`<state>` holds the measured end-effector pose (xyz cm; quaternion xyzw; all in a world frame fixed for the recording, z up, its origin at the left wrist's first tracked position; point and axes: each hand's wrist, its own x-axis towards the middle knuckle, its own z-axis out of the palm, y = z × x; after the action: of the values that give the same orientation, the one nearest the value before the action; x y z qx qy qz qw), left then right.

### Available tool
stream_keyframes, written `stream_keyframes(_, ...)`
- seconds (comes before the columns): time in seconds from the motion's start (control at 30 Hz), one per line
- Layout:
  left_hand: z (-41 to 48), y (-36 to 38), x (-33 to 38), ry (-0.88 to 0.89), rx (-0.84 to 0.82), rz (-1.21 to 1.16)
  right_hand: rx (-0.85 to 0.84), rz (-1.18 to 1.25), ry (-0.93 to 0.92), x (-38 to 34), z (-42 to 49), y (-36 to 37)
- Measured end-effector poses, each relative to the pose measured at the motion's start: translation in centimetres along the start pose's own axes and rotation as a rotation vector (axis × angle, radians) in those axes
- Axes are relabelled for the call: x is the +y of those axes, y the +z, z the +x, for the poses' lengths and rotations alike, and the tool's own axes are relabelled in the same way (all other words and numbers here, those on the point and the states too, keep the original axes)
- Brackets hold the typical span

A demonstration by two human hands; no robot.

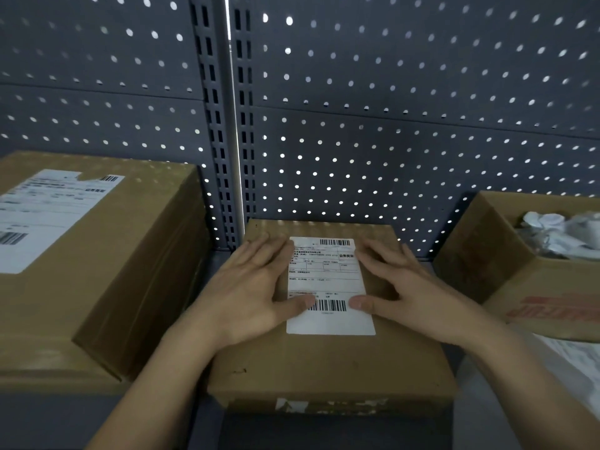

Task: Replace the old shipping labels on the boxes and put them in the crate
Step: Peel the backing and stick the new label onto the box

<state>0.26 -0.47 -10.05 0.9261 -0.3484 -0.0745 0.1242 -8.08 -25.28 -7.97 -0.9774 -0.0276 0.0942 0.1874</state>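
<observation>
Grey table (480, 378) against a dark pegboard wall (389, 125).
My left hand (259, 287) and right hand (406, 287) lie flat and released, thumbs pressing the white shipping label (328, 280) onto the centre cardboard box (324, 362).

You are working in dim, bluish light, daylight is glowing through the pegboard (389, 125) holes, edges are bowing and blurring, the centre label (328, 284) is staying sharp.

The left box (81, 264) and its torn label (42, 216) are cut off at the frame's left edge. The open carton (519, 271) runs off right. Label text (328, 274) is too small to read.
</observation>
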Motion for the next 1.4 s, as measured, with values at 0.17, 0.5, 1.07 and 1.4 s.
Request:
stream_keyframes(0.17,-0.2,0.1,0.0,-0.012,-0.035,0.002,-0.054,0.01,-0.025,0.3,-0.4,0.0)
stream_keyframes(0.5,-0.3,0.0,0.2,-0.019,-0.061,-0.013,-0.088,0.008,-0.027,0.0,-0.4,-0.2)
stream_keyframes(1.07,-0.5,1.1,1.4,0.039,0.001,0.121,0.028,-0.239,-0.155,-2.3,0.3,2.2)
stream_keyframes(1.4,-0.4,1.1,1.2,0.053,0.004,0.109,0.03,-0.233,-0.188,-2.3,0.1,2.3)
